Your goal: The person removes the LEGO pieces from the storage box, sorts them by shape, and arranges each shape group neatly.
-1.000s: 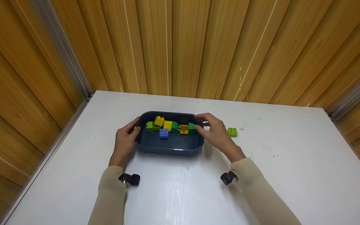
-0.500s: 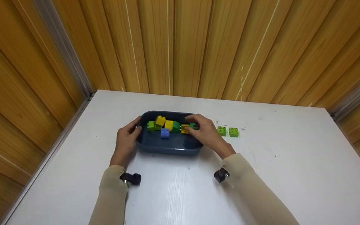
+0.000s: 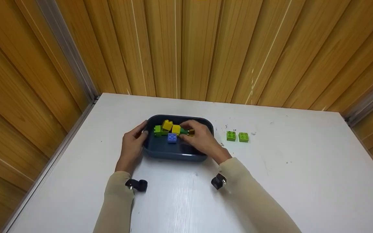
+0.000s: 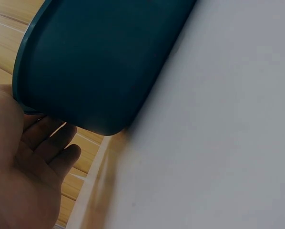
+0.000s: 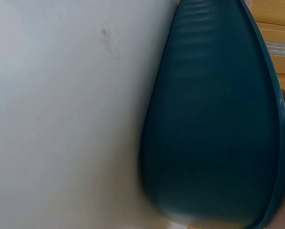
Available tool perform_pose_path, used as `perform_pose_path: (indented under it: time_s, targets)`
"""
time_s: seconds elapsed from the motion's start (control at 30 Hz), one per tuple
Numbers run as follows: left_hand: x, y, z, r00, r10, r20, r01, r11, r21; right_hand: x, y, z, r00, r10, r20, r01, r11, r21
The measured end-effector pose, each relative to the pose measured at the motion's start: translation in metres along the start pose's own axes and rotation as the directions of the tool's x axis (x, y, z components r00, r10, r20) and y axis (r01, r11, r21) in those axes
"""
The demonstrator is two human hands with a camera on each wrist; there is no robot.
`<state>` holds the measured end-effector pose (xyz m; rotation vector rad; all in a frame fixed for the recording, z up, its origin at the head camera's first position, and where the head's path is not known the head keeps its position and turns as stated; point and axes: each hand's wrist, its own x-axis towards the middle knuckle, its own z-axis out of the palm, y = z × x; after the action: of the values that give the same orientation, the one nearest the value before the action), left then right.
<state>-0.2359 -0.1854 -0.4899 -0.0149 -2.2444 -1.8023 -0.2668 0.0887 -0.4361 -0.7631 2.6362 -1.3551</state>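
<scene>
A dark blue plastic bin (image 3: 173, 156) stands on the white table, holding several toy building bricks. My left hand (image 3: 132, 144) grips its left end, thumb over the rim and fingers outside. In the left wrist view, that hand (image 4: 25, 164) curls at the bin's end wall (image 4: 104, 62). Inside the bin, my right hand (image 3: 202, 139) has finger and thumb on either side of a green brick (image 3: 184, 131), partly covering it. Beside it lie a yellow brick (image 3: 176, 129), a tilted yellow one (image 3: 167, 125), a light green brick (image 3: 158, 130) and a blue-purple brick (image 3: 172, 138).
Two light green bricks, one nearer (image 3: 231, 136) and one farther right (image 3: 243, 137), sit on the white table (image 3: 290, 181) right of the bin. Wood-look panels (image 3: 193, 48) rise behind the table's far edge.
My right hand has moved left from the bin's right rim to the green brick among the others. That uncovers a second light green brick on the table. The left hand keeps its grip.
</scene>
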Motion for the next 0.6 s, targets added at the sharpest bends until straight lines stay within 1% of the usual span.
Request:
perform_pose_path:
  time_s: [0.13, 0.37, 0.6]
  targets:
    - [0.001, 0.001, 0.001, 1.0, -0.014, 0.004, 0.014, 1.0, -0.004, 0.004, -0.002, 0.005, 1.0, 0.011, 0.021, -0.011, 1.0, -0.007]
    - [0.001, 0.001, 0.001, 1.0, 0.0, 0.002, 0.0, 1.0, 0.011, 0.01, 0.0, 0.011, 0.998, 0.031, 0.048, -0.029, 0.999, -0.031]
    - [0.0, 0.003, 0.001, 1.0, -0.03, 0.003, 0.03, 1.0, -0.003, 0.014, -0.001, 0.014, 0.997, 0.035, 0.074, -0.031, 0.998, -0.047]
